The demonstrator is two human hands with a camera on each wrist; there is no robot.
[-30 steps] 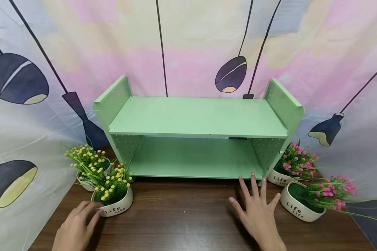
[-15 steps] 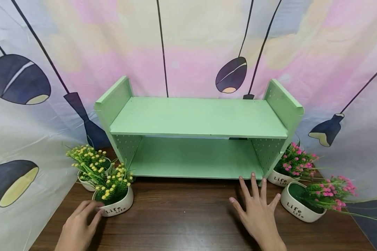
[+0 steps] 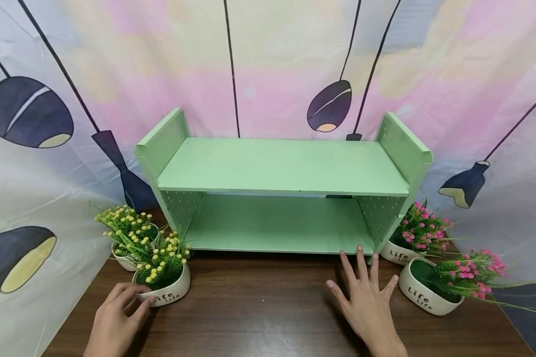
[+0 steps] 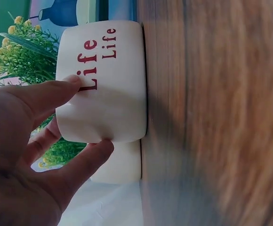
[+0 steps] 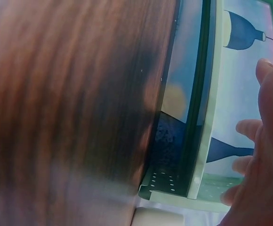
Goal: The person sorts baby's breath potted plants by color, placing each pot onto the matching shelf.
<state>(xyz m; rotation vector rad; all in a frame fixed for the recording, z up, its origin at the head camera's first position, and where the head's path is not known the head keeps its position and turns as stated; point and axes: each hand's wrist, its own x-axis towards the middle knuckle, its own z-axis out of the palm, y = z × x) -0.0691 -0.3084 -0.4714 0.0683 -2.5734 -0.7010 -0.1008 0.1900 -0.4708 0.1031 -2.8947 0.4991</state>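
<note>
My left hand (image 3: 116, 317) has its thumb and fingers on the left end of a white "Life" pot (image 3: 171, 292) with yellow flowers. In the left wrist view the thumb of my left hand (image 4: 47, 141) lies on the lettered face of the pot (image 4: 108, 99), the fingers at its end and rim; the pot stands upright on the table. My right hand (image 3: 368, 307), fingers spread and holding nothing, is before the front right edge of the green shelf (image 3: 281, 166). In the right wrist view my right hand (image 5: 263, 146) appears beside the shelf (image 5: 209, 103).
A second yellow-flowered pot (image 3: 124, 258) stands behind the first, left of the shelf. Two pots with pink flowers, one at the back (image 3: 399, 253) and one nearer (image 3: 429, 292), stand right of it on the wooden table (image 3: 259, 322). A patterned cloth (image 3: 277, 64) hangs behind.
My left hand has shifted slightly right, its thumb now further onto the front of the yellow-flowered pot. The right hand has stayed in place.
</note>
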